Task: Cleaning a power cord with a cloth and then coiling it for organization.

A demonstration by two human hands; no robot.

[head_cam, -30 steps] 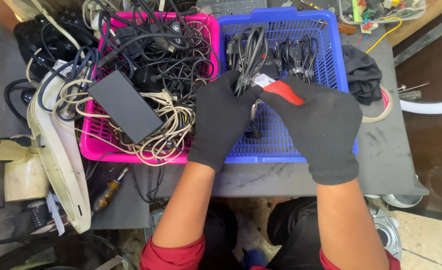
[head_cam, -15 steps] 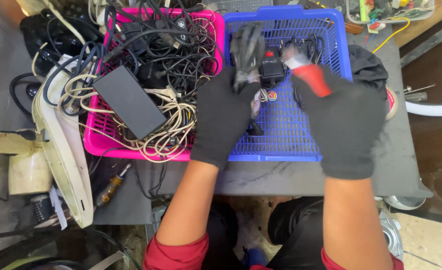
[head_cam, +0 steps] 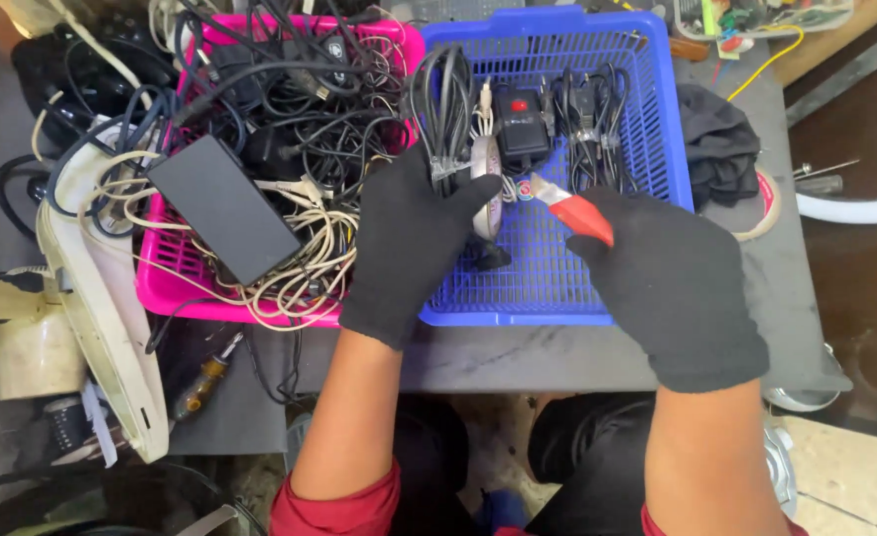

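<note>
Two baskets sit side by side on the grey table [head_cam: 518, 352] in front of me, and I'll go from the left. The pink basket [head_cam: 166, 288] is heaped with tangled black and cream cables, with a flat black power brick [head_cam: 222, 206] lying tilted on top.

My left hand [head_cam: 409, 243], in a black glove, is closed around a small round silver-grey gadget [head_cam: 485, 184] at the near left of the blue basket [head_cam: 657, 109]. Thumb and fingers pinch it on edge, so its long axis runs roughly away from me, and a dark stub [head_cam: 488, 258] sticks out of it towards me.

A second ago both hands were bunched together over the basket's front and hid what they held. Half a second ago the right hand had lifted up and to the right. Now it has dropped back and the hands are apart, so the gadget shows clearly; I take it I am between cuts.

My right hand [head_cam: 672, 283], also gloved, is wrapped around the red-handled cutters [head_cam: 569, 205]. They lie on a slant, the metal tip aimed up-left at the gadget and just short of it. I cannot tell whether the blades are parted.

Behind them, bundled black cords [head_cam: 592, 124] and a black adapter with a red button [head_cam: 520, 124] lie in the blue basket.
</note>
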